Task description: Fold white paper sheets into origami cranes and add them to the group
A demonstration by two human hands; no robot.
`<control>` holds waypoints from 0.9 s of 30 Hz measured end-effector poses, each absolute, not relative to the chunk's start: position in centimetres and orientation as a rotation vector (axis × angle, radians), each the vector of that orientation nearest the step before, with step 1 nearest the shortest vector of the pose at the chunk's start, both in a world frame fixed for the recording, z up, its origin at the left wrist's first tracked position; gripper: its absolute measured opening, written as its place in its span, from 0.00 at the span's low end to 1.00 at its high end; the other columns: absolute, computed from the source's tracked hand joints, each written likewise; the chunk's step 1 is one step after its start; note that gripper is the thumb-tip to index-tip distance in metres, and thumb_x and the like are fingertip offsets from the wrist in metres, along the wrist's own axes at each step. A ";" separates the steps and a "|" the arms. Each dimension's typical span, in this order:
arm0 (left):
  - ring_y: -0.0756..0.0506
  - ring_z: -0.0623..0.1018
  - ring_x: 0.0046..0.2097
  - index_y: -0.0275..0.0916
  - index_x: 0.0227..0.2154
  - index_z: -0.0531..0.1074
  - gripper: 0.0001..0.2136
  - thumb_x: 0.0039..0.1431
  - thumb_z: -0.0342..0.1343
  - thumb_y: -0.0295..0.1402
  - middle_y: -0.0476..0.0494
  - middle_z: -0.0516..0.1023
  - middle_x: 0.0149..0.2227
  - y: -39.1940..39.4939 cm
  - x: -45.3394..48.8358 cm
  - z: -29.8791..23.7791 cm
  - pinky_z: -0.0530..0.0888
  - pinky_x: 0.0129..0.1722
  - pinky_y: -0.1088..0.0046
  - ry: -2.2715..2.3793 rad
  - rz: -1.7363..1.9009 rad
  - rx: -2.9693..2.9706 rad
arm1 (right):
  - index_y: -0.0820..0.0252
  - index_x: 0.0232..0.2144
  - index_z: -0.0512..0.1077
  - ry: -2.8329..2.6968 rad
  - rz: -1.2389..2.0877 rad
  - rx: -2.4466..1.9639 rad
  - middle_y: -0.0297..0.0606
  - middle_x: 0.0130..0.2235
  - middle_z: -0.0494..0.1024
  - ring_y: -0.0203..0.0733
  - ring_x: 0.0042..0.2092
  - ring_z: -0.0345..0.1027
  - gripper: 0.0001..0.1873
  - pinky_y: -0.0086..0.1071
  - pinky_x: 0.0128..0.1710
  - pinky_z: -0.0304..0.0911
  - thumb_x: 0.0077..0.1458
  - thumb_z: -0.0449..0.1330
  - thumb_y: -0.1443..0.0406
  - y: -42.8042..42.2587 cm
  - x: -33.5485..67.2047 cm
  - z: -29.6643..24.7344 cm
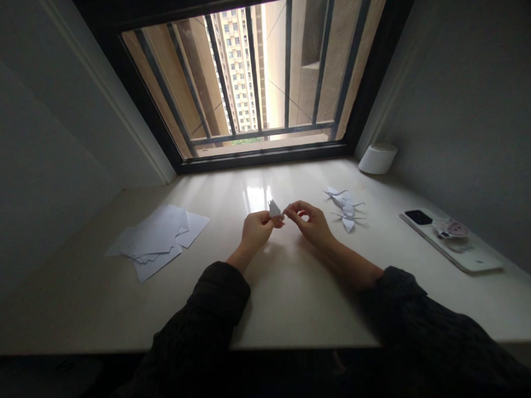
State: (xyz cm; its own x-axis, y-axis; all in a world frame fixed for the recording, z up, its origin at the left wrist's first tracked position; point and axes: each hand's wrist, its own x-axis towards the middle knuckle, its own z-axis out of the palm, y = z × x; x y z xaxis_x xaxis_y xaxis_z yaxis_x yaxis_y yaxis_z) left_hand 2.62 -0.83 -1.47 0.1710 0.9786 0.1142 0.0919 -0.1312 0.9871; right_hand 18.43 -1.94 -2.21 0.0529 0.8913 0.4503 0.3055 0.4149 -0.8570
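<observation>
A small folded white paper crane [274, 208] is held up over the middle of the white sill. My left hand [259, 228] is closed, its thumb and fingers pinching the crane's lower part. On the other side, my right hand [308, 218] pinches a thin pointed tip at the crane's right end between thumb and forefinger. Several finished-looking paper cranes [347, 209] lie in a row just right of my right hand. To the left of my hands is a loose pile of white paper sheets [158, 231].
A phone [455, 242] with a cartoon-like grip on its back lies at the right. A white cylindrical object [378, 158] stands in the back right corner. Behind the sill [289, 316] is a dark-framed window [263, 159] with bars outside.
</observation>
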 end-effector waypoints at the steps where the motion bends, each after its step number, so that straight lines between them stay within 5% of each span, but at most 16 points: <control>1: 0.44 0.79 0.31 0.34 0.27 0.78 0.10 0.45 0.62 0.37 0.40 0.80 0.27 -0.8 2.5 -1.4 0.73 0.35 0.68 1.112 1.122 1.450 | 0.57 0.28 0.73 -1.496 0.657 -1.100 0.35 0.31 0.77 0.41 0.35 0.70 0.10 0.35 0.36 0.62 0.52 0.59 0.57 -1.7 18.7 -2.2; 9: 0.43 0.80 0.32 0.35 0.28 0.79 0.13 0.46 0.62 0.41 0.39 0.81 0.28 -0.7 2.1 -1.9 0.73 0.35 0.68 1.147 1.098 1.527 | 0.54 0.41 0.74 -1.626 0.557 -1.019 0.36 0.34 0.77 0.40 0.36 0.71 0.13 0.37 0.38 0.64 0.53 0.59 0.59 -1.1 20.2 -1.5; 27: 0.43 0.80 0.32 0.35 0.27 0.78 0.13 0.45 0.63 0.41 0.39 0.81 0.27 -0.8 2.0 -1.3 0.72 0.34 0.69 1.117 1.025 1.547 | 0.54 0.35 0.72 -1.828 0.299 -0.995 0.37 0.35 0.76 0.43 0.37 0.68 0.05 0.40 0.40 0.64 0.55 0.58 0.63 -1.6 20.4 -0.9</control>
